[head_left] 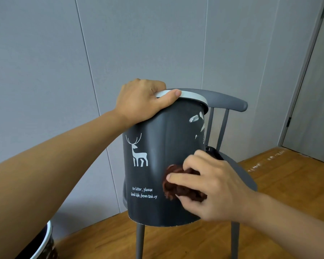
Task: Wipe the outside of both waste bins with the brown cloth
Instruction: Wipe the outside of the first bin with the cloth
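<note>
Centrally in the frame, a dark grey plastic waste bin (157, 165) with a smooth matte wall and a white rim ring is tilted, its top leaning toward the upper right. Its side carries a white deer print, two lines of white script reading "No litter, please" and "Good life, from today", and further white marks near the upper right edge. The left hand (142, 101) curls over the white rim at the top of the bin, thumb lying along the ring and fingers hooked over it out of sight. The right hand (209, 186), at lower right of the bin, presses a bunched brown cloth (181, 186) of nubbly, fluffy texture against the bin wall; the index finger lies straight over the cloth while the other fingers curl round it. Behind the bin stands a grey chair (230, 103) with a curved backrest, thin spindles and slim legs, most of its seat hidden by the bin and the right hand; whether the bin touches the seat cannot be told. At the lower left corner, part of a second bin (45, 242), dark with a white rim, shows under the left forearm. A wooden floor (288, 184) of warm orange-brown grain meets pale grey wall panels (45, 53), and a grey door (314, 90) is at the right edge.
</note>
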{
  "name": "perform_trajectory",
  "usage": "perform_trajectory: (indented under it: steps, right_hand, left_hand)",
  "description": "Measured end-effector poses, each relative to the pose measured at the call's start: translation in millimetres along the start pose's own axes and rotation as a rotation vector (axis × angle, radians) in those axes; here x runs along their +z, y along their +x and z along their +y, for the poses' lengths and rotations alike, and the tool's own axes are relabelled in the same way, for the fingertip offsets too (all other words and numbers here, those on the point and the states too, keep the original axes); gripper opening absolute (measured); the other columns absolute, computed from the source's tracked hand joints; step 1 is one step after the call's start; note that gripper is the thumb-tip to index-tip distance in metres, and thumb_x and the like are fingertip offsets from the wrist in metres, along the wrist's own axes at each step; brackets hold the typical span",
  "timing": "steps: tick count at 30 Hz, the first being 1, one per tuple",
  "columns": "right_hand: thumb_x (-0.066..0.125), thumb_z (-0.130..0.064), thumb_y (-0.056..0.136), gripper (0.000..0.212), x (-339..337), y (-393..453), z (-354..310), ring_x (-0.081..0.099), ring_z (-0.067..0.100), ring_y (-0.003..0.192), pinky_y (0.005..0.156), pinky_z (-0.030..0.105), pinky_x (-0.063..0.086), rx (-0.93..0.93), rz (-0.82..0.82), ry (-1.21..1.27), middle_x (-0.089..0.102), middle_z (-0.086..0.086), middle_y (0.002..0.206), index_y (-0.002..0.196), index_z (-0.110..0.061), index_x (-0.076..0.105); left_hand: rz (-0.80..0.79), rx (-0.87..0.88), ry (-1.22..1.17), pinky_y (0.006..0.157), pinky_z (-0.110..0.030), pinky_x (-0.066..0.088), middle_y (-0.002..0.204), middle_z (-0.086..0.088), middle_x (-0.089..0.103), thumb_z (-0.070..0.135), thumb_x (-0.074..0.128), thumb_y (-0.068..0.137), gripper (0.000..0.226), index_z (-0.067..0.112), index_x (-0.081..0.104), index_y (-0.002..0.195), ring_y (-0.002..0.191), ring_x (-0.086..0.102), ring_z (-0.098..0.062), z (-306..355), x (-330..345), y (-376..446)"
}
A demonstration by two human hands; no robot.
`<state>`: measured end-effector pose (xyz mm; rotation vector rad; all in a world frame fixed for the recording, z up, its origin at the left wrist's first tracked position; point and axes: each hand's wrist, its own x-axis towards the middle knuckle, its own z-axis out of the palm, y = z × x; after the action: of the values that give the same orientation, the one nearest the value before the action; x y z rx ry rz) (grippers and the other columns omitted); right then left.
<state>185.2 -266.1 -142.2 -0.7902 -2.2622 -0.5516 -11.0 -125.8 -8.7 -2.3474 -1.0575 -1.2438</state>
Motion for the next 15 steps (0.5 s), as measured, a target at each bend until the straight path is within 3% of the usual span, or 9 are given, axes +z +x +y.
perform_trajectory:
  steps: [3,7,10,15]
  right_hand:
    - [0.075,-0.033,0.090,0.029,-6.6,12.5,9.9,0.055,0.022,0.083,0.058,0.040,0.052,0.002,0.057,-0.020,0.059,0.003,0.094,0.116,-0.020,0.078]
    - [0.070,-0.039,0.092,0.037,-17.1,61.2,47.0,0.056,0.027,0.099,0.075,0.048,0.055,0.207,0.264,-0.094,0.060,0.003,0.109,0.127,-0.026,0.075]
    - [0.069,-0.039,0.094,0.039,-9.2,66.5,45.8,0.052,0.027,0.102,0.075,0.048,0.054,0.217,0.238,-0.098,0.058,0.003,0.113,0.131,-0.027,0.072]
    - [0.075,-0.036,0.090,0.042,11.7,6.2,2.5,0.053,0.024,0.094,0.060,0.041,0.055,0.085,0.071,-0.028,0.058,0.004,0.106,0.130,-0.023,0.069]
  left_hand:
    - [0.005,-0.002,0.013,0.052,-0.034,0.025,0.050,-0.004,0.033,0.076,0.042,0.084,0.068,0.012,0.035,0.060,0.054,0.035,-0.024,0.5,0.6,0.1]
    - [0.011,0.004,0.017,0.053,-0.035,0.028,0.050,-0.005,0.034,0.076,0.042,0.084,0.069,0.012,0.033,0.059,0.054,0.034,-0.025,-0.6,0.7,0.6]
    - [0.010,-0.005,-0.019,0.053,-0.034,0.025,0.049,-0.004,0.032,0.074,0.046,0.085,0.068,0.013,0.032,0.058,0.053,0.033,-0.023,-5.0,-0.1,0.9]
    - [0.003,-0.032,-0.032,0.055,-0.035,0.026,0.052,-0.004,0.031,0.074,0.047,0.086,0.068,0.013,0.033,0.059,0.057,0.033,-0.025,-12.3,1.1,1.8]
